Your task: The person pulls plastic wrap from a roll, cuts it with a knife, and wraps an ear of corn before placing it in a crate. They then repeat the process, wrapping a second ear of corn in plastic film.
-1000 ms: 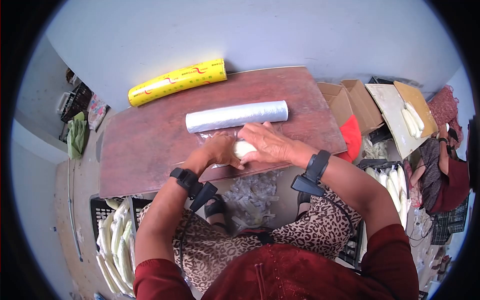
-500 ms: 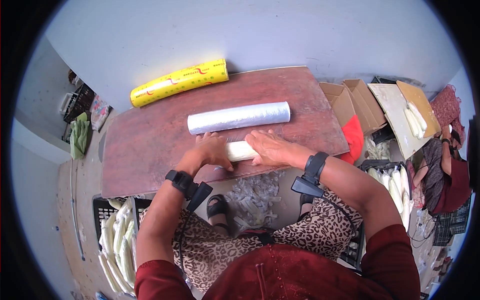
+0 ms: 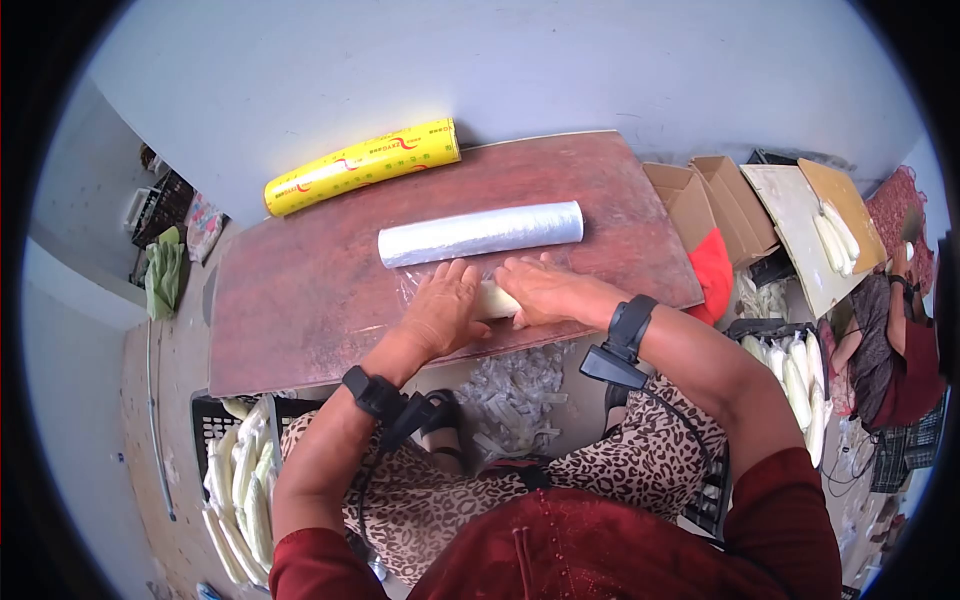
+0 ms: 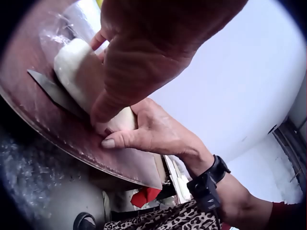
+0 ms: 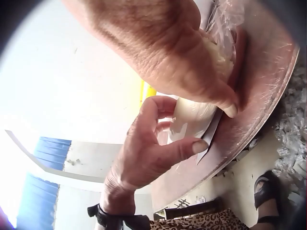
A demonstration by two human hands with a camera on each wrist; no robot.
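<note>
A thick pale vegetable [image 3: 495, 300] in clear film lies on the red-brown table [image 3: 290, 310] near its front edge. My left hand [image 3: 447, 305] grips it at its left part, fingers over the far side and thumb on the near side. The right hand [image 3: 548, 290] holds the other end the same way, its thumb low on the near side in the left wrist view. Loose clear film [image 4: 53, 36] sticks out past one end. Beside the vegetable lies a flat pointed blade [image 4: 55, 91], its other end hidden. Just beyond both hands is a roll of clear film [image 3: 480, 233].
A yellow printed roll [image 3: 362, 166] lies at the table's back edge. Crates of wrapped pale vegetables [image 3: 245, 480] stand at both sides below. Film scraps [image 3: 515, 395] cover the floor between the feet. At right are cardboard boxes [image 3: 720, 210], a board [image 3: 800, 220] and another person [image 3: 895, 350].
Both hands first closed over the vegetable, then spread apart along it, baring its middle. Now the left hand has moved right and away from me, covering more of it.
</note>
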